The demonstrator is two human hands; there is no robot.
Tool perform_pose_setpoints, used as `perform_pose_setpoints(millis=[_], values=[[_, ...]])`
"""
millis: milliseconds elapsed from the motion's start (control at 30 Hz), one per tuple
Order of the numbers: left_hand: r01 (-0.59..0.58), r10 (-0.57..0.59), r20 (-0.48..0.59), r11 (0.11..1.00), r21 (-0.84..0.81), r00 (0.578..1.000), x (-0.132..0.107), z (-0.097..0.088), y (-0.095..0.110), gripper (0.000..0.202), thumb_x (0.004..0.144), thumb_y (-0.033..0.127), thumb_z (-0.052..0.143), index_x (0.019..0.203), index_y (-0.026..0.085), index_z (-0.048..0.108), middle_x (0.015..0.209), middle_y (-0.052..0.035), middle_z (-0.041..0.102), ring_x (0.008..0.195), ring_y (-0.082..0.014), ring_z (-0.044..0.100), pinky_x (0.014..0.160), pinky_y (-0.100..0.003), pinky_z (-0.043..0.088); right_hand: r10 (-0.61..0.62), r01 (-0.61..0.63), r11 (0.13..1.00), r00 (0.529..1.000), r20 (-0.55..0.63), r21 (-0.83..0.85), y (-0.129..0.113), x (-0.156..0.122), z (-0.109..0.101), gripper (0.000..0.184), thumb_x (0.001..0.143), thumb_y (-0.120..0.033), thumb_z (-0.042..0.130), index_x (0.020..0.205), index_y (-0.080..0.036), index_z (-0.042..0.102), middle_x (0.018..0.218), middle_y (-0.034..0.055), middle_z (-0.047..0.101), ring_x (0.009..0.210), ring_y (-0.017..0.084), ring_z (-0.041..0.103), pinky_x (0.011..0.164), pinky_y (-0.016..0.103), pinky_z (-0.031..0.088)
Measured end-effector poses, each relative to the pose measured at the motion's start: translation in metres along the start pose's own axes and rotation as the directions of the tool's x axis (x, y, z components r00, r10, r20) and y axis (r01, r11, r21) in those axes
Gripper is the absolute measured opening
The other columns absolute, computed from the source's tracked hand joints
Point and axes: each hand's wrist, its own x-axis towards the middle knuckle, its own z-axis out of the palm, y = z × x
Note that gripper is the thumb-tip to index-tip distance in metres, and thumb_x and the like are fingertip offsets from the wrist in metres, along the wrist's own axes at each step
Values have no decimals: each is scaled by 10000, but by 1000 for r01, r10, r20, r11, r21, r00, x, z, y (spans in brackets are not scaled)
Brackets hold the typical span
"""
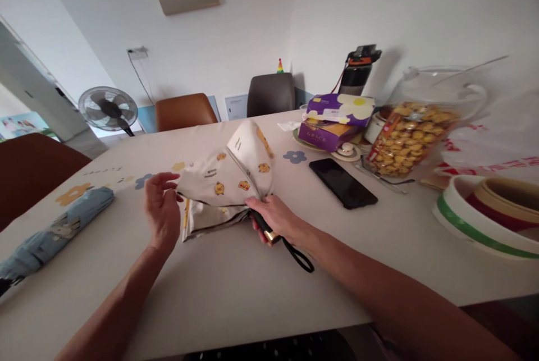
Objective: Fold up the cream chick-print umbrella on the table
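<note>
On the table [252, 288], a right hand [275, 216] clenches the stiff handle [264, 230] of a seemingly light umbrella [246, 161], likely the surest grip, while the left hand [162, 212] pinches its soft, probably slippery cloth [202, 181].

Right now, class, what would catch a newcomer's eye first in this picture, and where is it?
First, the cream umbrella with yellow prints in the middle of the table: the left hand pinches its cloth, the right hand grips its handle. Next, a folded blue umbrella at the left edge and a jar of golden snacks on the right.
</note>
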Motion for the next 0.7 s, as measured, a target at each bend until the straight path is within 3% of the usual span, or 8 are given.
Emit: perform_pose_setpoints(millis=[67,133,233,300,367,500,600,700], values=[[-30,29,13,996,79,1000,-3,2,-1,292,677,77,417,904,195,558,925,-18,597,740,-108,555,591,-204,458,62,-62,998,998,-6,2,1,2,-1,311,848,-414,506,678,-161,443,483,-2,524,289,113,480,233,213,361],[-110,96,105,984,137,990,-8,6,2,274,711,82,424,912,196,571,925,-19,601,807,-124,571,725,-258,475,57,-57,998,998,-25,-20,2,4,-2,296,843,-404,512,691,-158,449,494,11,539,290,122,485,234,224,368],[-327,264,327,932,157,908,-11,18,12,237,751,92,435,903,197,583,934,-29,616,945,-159,560,868,-315,438,42,-43,998,998,-41,-43,4,7,-2,316,834,-432,524,696,-153,471,499,30,550,292,139,494,233,235,364],[-414,296,486,898,152,822,-8,32,20,230,780,106,429,908,202,593,943,-29,627,968,-161,555,884,-314,430,28,-30,999,999,-46,-42,6,8,-2,349,825,-473,532,694,-153,487,484,36,544,288,147,490,234,243,360],[-438,250,639,886,151,727,-1,53,27,243,811,134,417,947,210,604,983,-25,636,969,-154,558,888,-306,434,-5,4,999,999,-36,-50,7,8,-1,381,819,-507,529,680,-154,497,465,40,535,277,146,476,237,246,352],[-542,114,880,821,179,461,12,112,34,358,812,116,393,1073,223,613,1163,-15,609,1109,-166,505,971,-311,393,-11,10,999,1000,-18,-35,5,5,1,370,830,-500,507,687,-160,488,451,38,517,279,137,458,248,242,342],[-687,-5,963,700,196,269,16,160,34,562,767,25,357,1258,251,510,1336,7,494,1168,-192,458,946,-328,409,18,-18,1000,1000,-21,9,4,3,1,301,842,-437,488,724,-160,473,473,34,520,288,137,458,255,245,349],[-767,-109,983,615,184,148,13,198,27,665,733,29,423,1345,289,403,1400,5,419,1195,-242,421,868,-346,446,17,-18,998,1000,4,53,5,4,1,246,844,-397,467,770,-162,455,512,31,540,297,135,468,258,237,350]])
